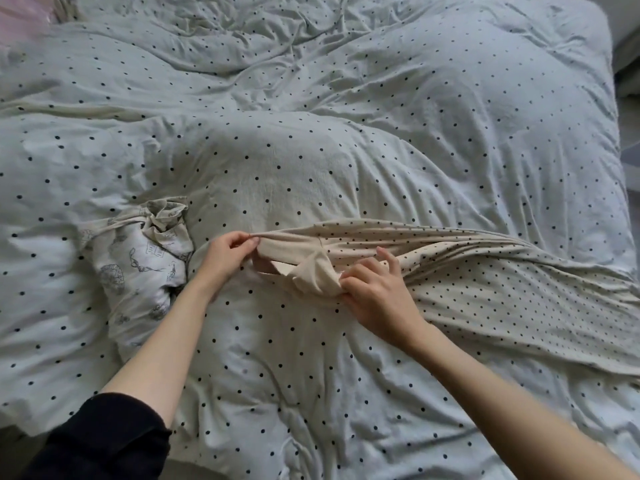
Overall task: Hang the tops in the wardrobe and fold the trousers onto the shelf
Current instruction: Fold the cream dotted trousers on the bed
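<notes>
From the head view, you're at the sorting-out stage with the beige dotted garment (485, 292), and I'd guess it's the trousers since you've got what looks like a waistband or hem end bunched between your hands. It lies on the polka-dot duvet (311, 150), right of centre, with its long axis running roughly left to right: the bunched end points left toward the middle of the bed, and the rest trails off to the right edge of frame.

Your left hand (228, 252) is pinching the upper edge of that end between thumb and fingertips. Your right hand (375, 289) is grasping the lower bunched bit, with a couple of fingers lifted loose off the fabric.

Next move, I reckon: spread that end flat and get the legs lined up before you fold. The fabric looks soft and stretchy, so it'll probably twist on you.

There's also a crumpled printed garment (138, 268) just left of your left forearm, not yet dealt with.
</notes>
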Demonstrator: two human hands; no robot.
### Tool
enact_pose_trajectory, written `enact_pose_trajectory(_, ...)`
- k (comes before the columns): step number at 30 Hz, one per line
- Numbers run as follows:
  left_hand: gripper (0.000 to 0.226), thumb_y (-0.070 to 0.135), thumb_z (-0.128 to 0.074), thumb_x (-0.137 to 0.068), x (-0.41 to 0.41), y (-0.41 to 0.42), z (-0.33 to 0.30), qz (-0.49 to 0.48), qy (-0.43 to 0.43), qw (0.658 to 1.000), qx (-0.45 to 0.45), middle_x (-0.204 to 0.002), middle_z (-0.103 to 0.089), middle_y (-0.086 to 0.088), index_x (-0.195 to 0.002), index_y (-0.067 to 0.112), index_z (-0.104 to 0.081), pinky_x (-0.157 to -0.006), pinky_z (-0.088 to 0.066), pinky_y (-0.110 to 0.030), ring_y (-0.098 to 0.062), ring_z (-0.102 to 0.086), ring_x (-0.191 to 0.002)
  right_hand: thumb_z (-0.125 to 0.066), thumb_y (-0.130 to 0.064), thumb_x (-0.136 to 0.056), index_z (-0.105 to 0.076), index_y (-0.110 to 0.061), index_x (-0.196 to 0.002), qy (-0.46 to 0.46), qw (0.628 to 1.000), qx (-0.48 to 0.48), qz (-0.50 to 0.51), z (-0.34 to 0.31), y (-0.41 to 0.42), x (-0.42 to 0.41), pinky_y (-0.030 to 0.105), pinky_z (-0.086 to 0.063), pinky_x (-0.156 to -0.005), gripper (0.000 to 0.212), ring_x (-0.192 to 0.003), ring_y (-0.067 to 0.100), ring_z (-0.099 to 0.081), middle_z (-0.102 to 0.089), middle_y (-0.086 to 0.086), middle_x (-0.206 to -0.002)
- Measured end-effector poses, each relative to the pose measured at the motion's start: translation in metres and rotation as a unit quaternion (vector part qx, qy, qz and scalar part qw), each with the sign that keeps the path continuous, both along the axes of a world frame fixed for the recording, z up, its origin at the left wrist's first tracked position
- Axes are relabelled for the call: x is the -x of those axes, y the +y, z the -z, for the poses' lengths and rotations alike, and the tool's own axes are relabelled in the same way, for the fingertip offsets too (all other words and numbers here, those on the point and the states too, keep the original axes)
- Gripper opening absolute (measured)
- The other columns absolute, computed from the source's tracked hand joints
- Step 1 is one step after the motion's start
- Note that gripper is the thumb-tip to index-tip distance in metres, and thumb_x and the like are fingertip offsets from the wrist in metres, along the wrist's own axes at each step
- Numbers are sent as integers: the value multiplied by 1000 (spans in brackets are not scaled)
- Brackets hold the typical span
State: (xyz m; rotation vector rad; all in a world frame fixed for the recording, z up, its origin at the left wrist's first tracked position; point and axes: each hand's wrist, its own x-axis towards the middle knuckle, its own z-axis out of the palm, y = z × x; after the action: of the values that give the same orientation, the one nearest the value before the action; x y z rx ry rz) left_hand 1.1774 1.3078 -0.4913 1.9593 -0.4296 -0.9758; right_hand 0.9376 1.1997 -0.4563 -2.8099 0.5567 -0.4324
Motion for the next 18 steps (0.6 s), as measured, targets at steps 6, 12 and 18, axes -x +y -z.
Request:
enact_pose_trajectory(6, 15, 12, -50, -97, 0, -17, -4, -89, 40, 994, 40, -76, -60, -1, -83, 15, -57, -57, -51, -15, -8, -57, -64, -64, -14, -78, -74, -20, -79, -10, 995, -36, -89, -11, 10, 2, 41, -46, -89, 12, -68, 19, -63, -69, -5, -72)
enact_pose_trajectory(12, 22, 21, -46, -99, 3, -12, -7, -152, 115, 981, 41, -87, -63, -6, -116, 8, -47, -56, -52, -22, -17, -63, -71, -69, -19, -81, -75, -13, -88, 24, 979, -201, -7, -30, -20, -53, 40, -41, -82, 11, -82, 24, -63, -72, 3, -84)
enact_pose_trajectory(18, 34, 45, -56, -85, 31, 5, -7, -92, 162, 982, 30, -119, -57, -14, -108, 22, -47, -83, -49, -43, -27, -62, -95, -59, -33, -89, -69, -20, -91, 179, 907, -351, 148, -1, -52, -113, 41, -45, -91, 16, -94, 20, -60, -68, 0, -96)
